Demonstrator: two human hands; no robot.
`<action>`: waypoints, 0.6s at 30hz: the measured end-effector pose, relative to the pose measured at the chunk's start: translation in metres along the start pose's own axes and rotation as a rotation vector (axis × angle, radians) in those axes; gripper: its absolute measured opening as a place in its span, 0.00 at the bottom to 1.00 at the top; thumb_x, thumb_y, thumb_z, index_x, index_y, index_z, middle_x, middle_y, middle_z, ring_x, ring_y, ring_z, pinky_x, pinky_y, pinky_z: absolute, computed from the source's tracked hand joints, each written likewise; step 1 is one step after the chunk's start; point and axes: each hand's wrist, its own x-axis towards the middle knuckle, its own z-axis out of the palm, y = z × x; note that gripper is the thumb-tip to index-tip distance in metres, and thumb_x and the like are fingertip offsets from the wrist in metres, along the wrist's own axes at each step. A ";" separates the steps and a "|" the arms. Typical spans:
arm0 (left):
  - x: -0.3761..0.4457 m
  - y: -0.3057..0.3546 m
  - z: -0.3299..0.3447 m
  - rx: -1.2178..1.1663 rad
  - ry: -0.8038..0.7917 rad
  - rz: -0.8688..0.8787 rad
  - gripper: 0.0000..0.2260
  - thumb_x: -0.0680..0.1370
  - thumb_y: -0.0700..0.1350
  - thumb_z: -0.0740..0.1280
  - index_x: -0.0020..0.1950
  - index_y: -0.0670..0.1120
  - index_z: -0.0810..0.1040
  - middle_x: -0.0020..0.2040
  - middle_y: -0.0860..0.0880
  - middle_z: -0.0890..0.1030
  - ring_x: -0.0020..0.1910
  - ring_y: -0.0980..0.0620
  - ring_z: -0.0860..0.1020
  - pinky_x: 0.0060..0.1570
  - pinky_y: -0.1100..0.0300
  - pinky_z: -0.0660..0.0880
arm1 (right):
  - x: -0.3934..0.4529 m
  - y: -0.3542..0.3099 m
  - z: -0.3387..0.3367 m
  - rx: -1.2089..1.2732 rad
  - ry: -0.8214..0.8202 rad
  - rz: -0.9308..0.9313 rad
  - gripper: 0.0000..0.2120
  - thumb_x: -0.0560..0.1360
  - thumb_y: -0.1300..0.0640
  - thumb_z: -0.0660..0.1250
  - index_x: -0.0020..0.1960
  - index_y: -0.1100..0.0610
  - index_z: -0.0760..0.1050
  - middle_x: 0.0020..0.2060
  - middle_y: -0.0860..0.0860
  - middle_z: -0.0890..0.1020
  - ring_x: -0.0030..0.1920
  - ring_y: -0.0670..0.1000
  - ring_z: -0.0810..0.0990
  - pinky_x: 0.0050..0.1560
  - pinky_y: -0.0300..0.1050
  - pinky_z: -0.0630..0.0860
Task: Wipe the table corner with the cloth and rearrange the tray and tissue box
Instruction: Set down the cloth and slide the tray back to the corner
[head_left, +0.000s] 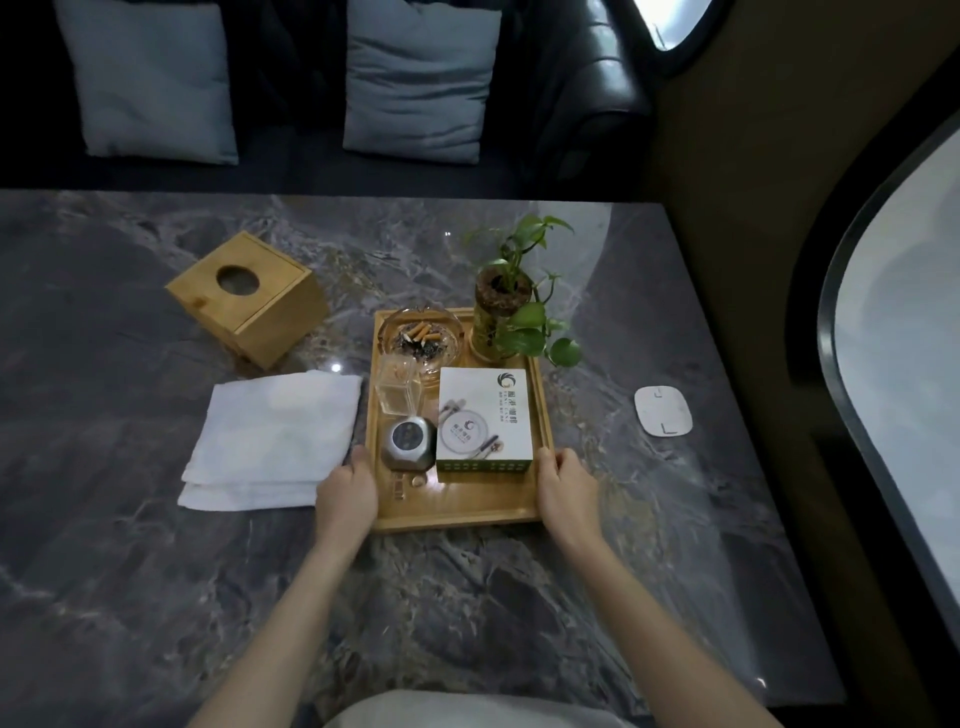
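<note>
A wooden tray (457, 506) rests on the dark marble table (156, 571), right of centre. It carries a glass ashtray (421, 335) with cigarette butts, a potted plant (501, 312), a white printed box (485, 418), a clear glass container (397, 389) and a small metal object (408, 441). My left hand (348, 493) grips the tray's near left edge and my right hand (566, 491) grips its near right edge. A folded white cloth (275, 441) lies just left of the tray. The wooden tissue box (249, 296), with a round hole on top, stands behind the cloth.
A small white flat device (664, 410) lies right of the tray, near the table's right edge. Behind the table runs a dark sofa (291, 166) with two grey cushions (415, 78). A curved wall with windows (904, 364) closes the right side.
</note>
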 end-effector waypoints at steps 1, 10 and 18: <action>0.001 0.001 0.002 0.019 0.010 -0.001 0.24 0.81 0.50 0.49 0.57 0.32 0.74 0.59 0.33 0.76 0.58 0.36 0.73 0.57 0.52 0.67 | 0.003 -0.001 0.002 -0.019 0.025 0.004 0.16 0.79 0.48 0.52 0.48 0.59 0.72 0.48 0.58 0.79 0.48 0.57 0.77 0.45 0.49 0.69; -0.001 -0.004 0.016 0.083 0.151 0.129 0.25 0.81 0.50 0.51 0.50 0.29 0.78 0.50 0.28 0.79 0.52 0.32 0.76 0.50 0.48 0.69 | 0.016 -0.001 0.009 0.012 0.182 0.024 0.20 0.79 0.44 0.52 0.41 0.59 0.72 0.43 0.58 0.81 0.46 0.59 0.78 0.48 0.51 0.71; -0.011 0.025 0.046 0.087 0.142 0.166 0.25 0.80 0.49 0.53 0.34 0.35 0.78 0.32 0.40 0.77 0.38 0.45 0.73 0.43 0.52 0.67 | 0.045 0.008 -0.024 0.023 0.209 0.027 0.20 0.78 0.44 0.54 0.38 0.57 0.71 0.37 0.54 0.79 0.42 0.56 0.78 0.42 0.48 0.69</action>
